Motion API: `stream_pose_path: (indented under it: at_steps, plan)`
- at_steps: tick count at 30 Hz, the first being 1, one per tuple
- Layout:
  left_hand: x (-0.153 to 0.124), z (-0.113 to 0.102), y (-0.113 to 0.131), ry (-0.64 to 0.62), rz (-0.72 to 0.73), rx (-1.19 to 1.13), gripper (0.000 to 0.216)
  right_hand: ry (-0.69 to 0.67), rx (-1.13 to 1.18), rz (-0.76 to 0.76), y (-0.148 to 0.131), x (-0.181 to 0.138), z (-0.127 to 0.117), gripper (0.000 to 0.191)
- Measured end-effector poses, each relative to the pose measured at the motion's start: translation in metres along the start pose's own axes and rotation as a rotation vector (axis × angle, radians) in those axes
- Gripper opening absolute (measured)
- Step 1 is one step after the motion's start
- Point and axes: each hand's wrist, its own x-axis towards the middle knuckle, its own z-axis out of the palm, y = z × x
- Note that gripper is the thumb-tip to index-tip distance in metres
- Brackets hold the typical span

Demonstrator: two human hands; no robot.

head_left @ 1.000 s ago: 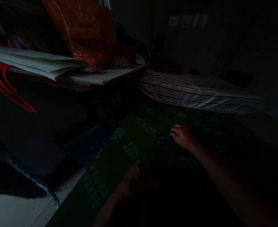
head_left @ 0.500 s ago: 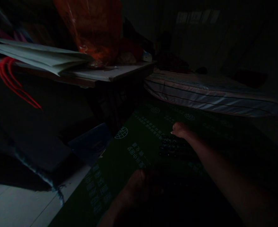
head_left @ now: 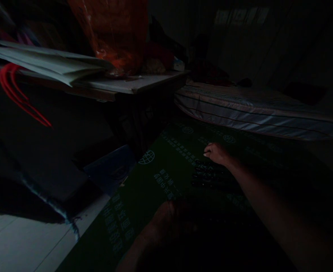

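Note:
My right hand (head_left: 216,153) is above a dark green printed board (head_left: 161,151), its fingers bent together in a pinch. A small dark bit shows at the fingertips, too dim to name. Just below that hand, several slim black things (head_left: 204,176) with small shiny spots lie side by side on the board; their kind is unclear. Nearer to me, my left hand (head_left: 165,215) is low over the board, mostly in shadow. Its fingers merge with a black area, so what they touch or hold is hidden.
A striped mattress (head_left: 248,115) lies across the far end of the board. To the left stands a table (head_left: 152,82) bearing an orange bag (head_left: 118,41) and pale folded paper (head_left: 56,66) with red cords (head_left: 20,100). A blue flat thing (head_left: 112,168) is below.
The view has shifted slightly. My right hand has turned a little and its fingertips have drawn together. My left hand stays nearly in place.

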Motion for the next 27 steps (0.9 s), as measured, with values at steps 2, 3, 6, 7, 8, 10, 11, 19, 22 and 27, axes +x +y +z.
stream_pose_path:
  at_steps: [2,3,6,7,8,10,11,19,22,27]
  plan:
    - [0.001,0.000,-0.002,0.011,0.004,0.012,0.031,0.049,0.052,-0.101,-0.003,-0.013,-0.003,0.015]
    - [0.001,0.001,-0.003,0.011,-0.002,0.014,0.032,0.082,0.087,-0.154,-0.005,-0.022,-0.003,0.015]
    - [0.001,0.001,-0.002,-0.014,0.013,-0.042,0.033,0.260,0.310,-0.404,-0.013,-0.062,-0.001,0.014]
    - [0.001,0.001,-0.001,-0.023,0.028,-0.076,0.033,0.306,0.372,-0.473,-0.017,-0.078,0.001,0.014]
    - [0.000,0.000,0.001,-0.025,0.043,-0.117,0.032,0.347,0.422,-0.516,-0.021,-0.094,0.003,0.014]
    - [-0.001,-0.002,0.005,0.003,0.032,-0.175,0.032,0.397,0.469,-0.523,-0.029,-0.124,0.006,0.013]
    - [-0.002,-0.003,0.007,0.022,0.014,-0.210,0.032,0.406,0.477,-0.519,-0.034,-0.138,0.007,0.013]
    - [-0.006,0.005,0.018,0.102,-0.013,-0.578,0.043,0.512,0.505,-0.462,-0.068,-0.196,0.012,0.013]
    - [-0.006,0.014,0.018,0.038,0.035,-0.707,0.042,0.530,0.505,-0.467,-0.077,-0.203,0.014,0.016]
    - [-0.006,0.021,0.018,-0.041,0.091,-0.767,0.033,0.546,0.469,-0.469,-0.085,-0.210,0.017,0.018]
